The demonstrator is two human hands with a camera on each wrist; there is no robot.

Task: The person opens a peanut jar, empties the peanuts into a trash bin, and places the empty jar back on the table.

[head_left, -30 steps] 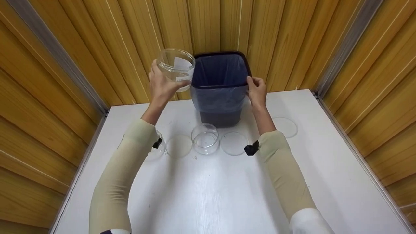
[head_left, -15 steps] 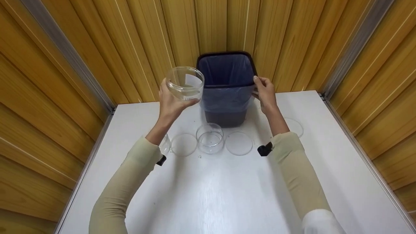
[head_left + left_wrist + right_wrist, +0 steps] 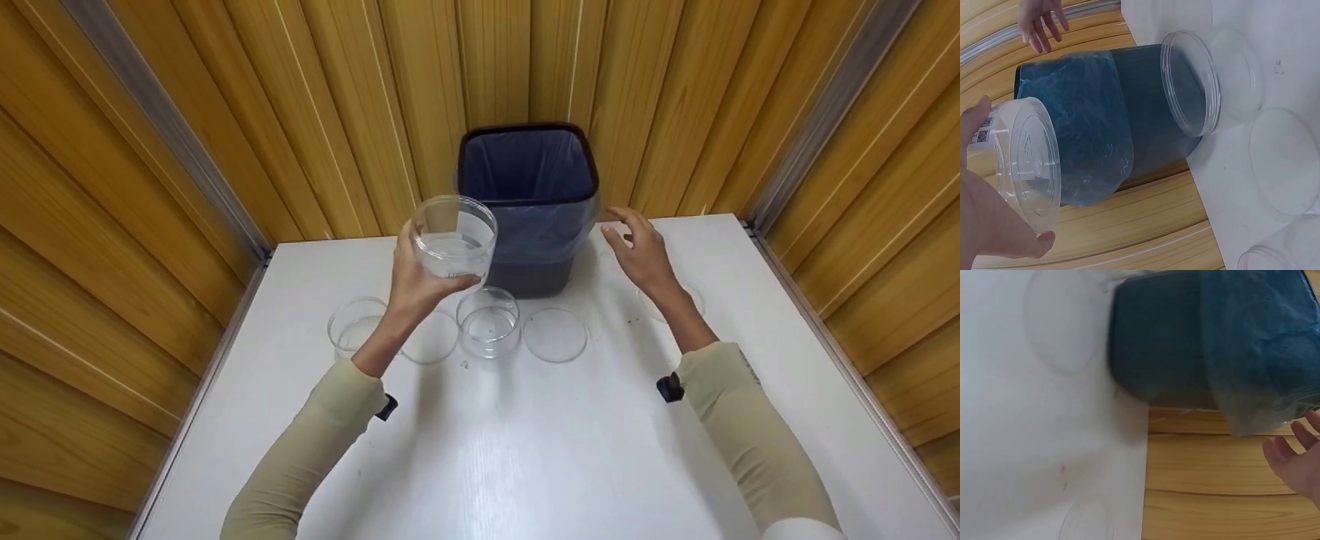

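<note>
My left hand (image 3: 420, 289) grips a clear plastic jar (image 3: 454, 238) by its side, thumb on one side and fingers round the other. A white label with a barcode shows on the jar in the left wrist view, and no lid is on it. The jar is held in the air in front of a dark bin (image 3: 529, 259) lined with a translucent bag (image 3: 540, 225). To the right of the bin, apart from its rim, my right hand (image 3: 643, 251) hangs in the air, fingers loosely bent and holding nothing.
On the white table (image 3: 480, 450) stand a clear jar (image 3: 489, 322) before the bin and another jar (image 3: 354, 324) at left. Clear round lids lie flat: one lid (image 3: 555, 335) right of the middle jar, another lid (image 3: 431, 339) left of it. Wooden panels (image 3: 495, 67) rise behind.
My left hand has brought the jar down and toward me, away from the bin's left side. My right hand has let go of the bin's rim and drawn back to the right.
</note>
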